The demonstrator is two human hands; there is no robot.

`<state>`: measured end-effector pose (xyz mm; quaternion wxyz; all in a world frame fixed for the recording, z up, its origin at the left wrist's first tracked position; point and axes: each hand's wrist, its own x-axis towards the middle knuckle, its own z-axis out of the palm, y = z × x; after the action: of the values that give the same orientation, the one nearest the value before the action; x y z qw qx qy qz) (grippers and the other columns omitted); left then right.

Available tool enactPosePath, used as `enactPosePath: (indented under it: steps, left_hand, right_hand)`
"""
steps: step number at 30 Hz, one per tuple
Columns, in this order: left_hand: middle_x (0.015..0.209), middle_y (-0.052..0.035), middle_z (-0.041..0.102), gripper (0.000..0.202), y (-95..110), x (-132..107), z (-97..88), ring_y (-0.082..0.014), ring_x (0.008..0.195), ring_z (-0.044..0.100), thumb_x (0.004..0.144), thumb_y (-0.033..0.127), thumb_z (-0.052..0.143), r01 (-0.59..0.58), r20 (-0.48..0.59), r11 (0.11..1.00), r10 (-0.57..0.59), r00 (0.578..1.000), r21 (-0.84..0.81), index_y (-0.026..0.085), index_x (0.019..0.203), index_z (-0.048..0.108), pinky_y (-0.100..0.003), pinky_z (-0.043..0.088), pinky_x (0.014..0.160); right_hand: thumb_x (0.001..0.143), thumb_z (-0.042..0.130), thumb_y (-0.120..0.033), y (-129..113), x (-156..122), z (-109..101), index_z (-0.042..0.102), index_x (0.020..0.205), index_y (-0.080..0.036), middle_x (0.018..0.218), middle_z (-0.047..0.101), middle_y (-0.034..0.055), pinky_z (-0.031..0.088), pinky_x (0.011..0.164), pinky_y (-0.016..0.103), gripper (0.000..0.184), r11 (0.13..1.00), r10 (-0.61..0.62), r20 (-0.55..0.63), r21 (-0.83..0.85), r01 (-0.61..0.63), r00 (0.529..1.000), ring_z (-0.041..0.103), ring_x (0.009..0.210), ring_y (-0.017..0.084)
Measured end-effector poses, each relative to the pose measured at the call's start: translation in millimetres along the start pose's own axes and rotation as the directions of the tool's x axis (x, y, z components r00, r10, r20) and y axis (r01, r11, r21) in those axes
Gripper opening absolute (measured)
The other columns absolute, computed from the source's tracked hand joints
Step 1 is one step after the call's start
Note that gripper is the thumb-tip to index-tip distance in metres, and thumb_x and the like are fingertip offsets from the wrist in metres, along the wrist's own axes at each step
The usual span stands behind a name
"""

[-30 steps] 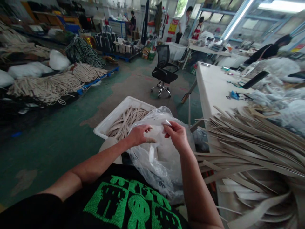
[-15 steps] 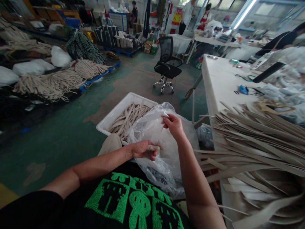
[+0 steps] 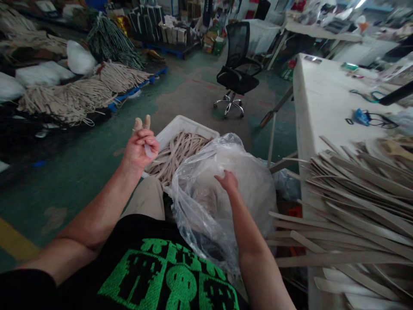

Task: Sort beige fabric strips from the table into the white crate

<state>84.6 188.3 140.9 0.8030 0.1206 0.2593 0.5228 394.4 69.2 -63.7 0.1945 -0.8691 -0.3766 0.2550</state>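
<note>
My left hand (image 3: 140,145) is raised beside the near-left edge of the white plastic crate (image 3: 163,137). Two of its fingers, wearing pale covers, point upward while the others curl in. A small white slip (image 3: 148,150) shows against those curled fingers. My right hand (image 3: 228,181) reaches over the mouth of a large clear plastic bag (image 3: 254,189), thumb and fingers apart, with nothing visible in it. Whitish contents show blurrily through the bag. Long beige strips (image 3: 176,151) lie heaped in the crate.
A white-topped table (image 3: 325,103) at right carries a thick pile of beige strips (image 3: 361,202), whose ends jut over its edge towards my right arm. A black office chair (image 3: 238,73) stands beyond the crate. Bundled cords (image 3: 71,101) lie on pallets at left.
My left hand has swung up and left from the bag to beside the crate. My right hand has lowered, and the white piece it pinched is gone from its fingers. The view has tilted down.
</note>
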Motion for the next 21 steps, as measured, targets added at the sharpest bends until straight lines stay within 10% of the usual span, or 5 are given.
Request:
enactPosePath:
  steps: [6,11,16,21]
  left_hand:
    - [0.050,0.0089,0.047,0.037,-79,-10,-11.9,0.0002,0.033,0.039,0.103,0.037,0.046,0.382,-0.059,0.917,-0.390,0.919,-0.119,0.015,0.080,0.065,-0.012,0.041,0.045]
    - [0.055,0.0079,0.050,0.026,-130,-21,-40.5,0.0002,0.035,0.041,0.101,0.031,0.053,0.603,-0.138,0.795,-0.606,0.784,-0.068,0.013,0.088,0.068,-0.013,0.043,0.046]
    - [0.060,0.0040,0.058,0.017,-173,-27,-53.2,-0.0025,0.038,0.046,0.097,0.027,0.060,0.683,-0.327,0.719,-0.619,0.714,0.132,0.013,0.093,0.070,-0.016,0.045,0.046]
    - [0.064,0.0001,0.063,0.022,-199,-39,-66.6,-0.0076,0.043,0.053,0.097,0.029,0.058,0.725,-0.363,0.625,-0.629,0.688,0.291,0.012,0.092,0.070,-0.021,0.048,0.048]
  right_hand:
    - [0.089,0.062,-0.027,9,-6,21,0.075,0.094,-0.018,0.111,0.072,0.0170,0.046,0.091,0.035,0.017,0.995,0.038,0.016,-0.094,-0.036,0.999,0.066,0.113,0.029]
    - [0.097,0.047,-0.048,34,-40,-12,0.073,0.082,-0.017,0.091,0.074,0.0149,0.049,0.078,0.034,0.043,0.998,0.010,-0.030,0.058,-0.008,0.999,0.070,0.096,0.028]
    - [0.096,0.027,-0.069,50,-98,-35,0.071,0.102,-0.013,0.093,0.075,0.0131,0.057,0.068,0.033,0.071,0.927,-0.014,-0.037,0.374,0.027,0.999,0.074,0.084,0.024]
    - [0.088,0.053,-0.067,54,-140,-35,0.072,0.112,-0.016,0.104,0.075,0.0116,0.061,0.072,0.039,0.059,0.716,0.005,-0.132,0.693,0.089,0.991,0.073,0.088,0.026]
